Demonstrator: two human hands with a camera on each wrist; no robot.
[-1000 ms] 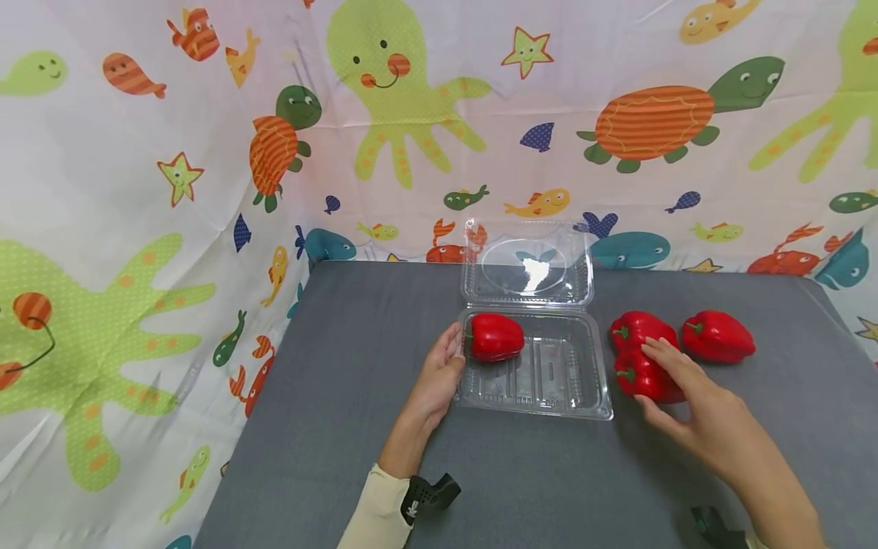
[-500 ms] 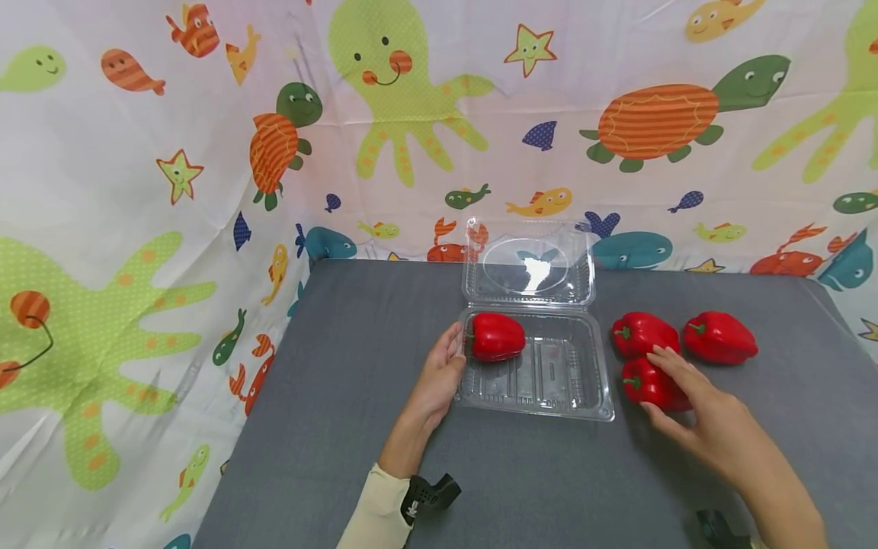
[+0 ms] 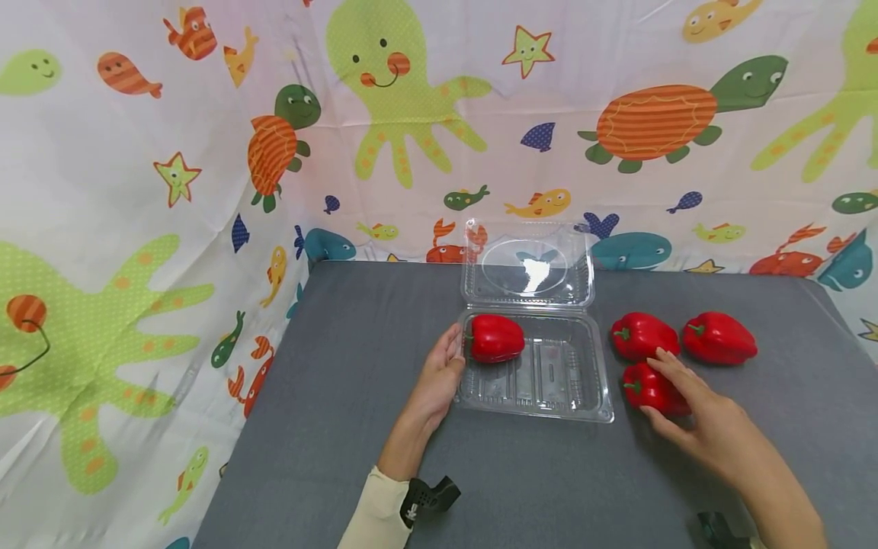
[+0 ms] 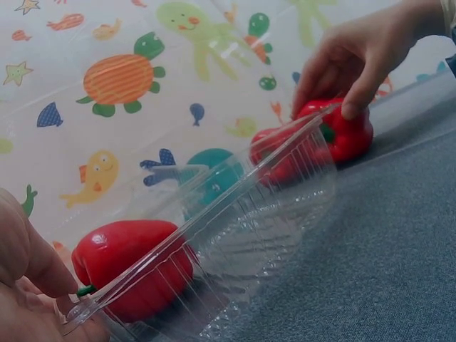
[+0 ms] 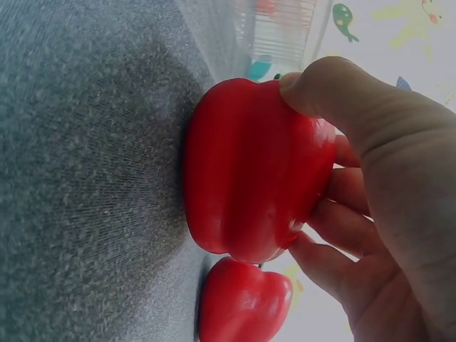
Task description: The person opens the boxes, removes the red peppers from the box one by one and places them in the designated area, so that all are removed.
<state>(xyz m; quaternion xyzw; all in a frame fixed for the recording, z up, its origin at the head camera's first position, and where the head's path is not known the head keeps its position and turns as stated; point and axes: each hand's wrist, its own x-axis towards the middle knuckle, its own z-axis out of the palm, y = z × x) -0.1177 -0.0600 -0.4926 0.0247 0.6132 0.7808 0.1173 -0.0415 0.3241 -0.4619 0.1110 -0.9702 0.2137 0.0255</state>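
Note:
A clear plastic clamshell container (image 3: 552, 374) stands with its lid raised at the back. One red bell pepper (image 3: 497, 338) lies in its left end, stem toward my left hand (image 3: 439, 374). That hand pinches the container's left rim between thumb and fingers, as the left wrist view also shows. To the right of the container, my right hand (image 3: 713, 419) grips the nearest red bell pepper (image 5: 260, 171), thumb on one side and fingers on the other. Just behind it lies another red bell pepper (image 3: 643, 335), with a third loose pepper (image 3: 719, 338) to the right.
A grey cloth (image 3: 343, 381) covers the table. Behind and to the left hangs a white curtain (image 3: 439, 91) printed with sea animals. The upright lid (image 3: 528, 267) stands close to the back curtain.
My right hand and its pepper have shifted slightly toward me and to the right, opening a little space from the pepper behind. The left hand keeps its hold on the container.

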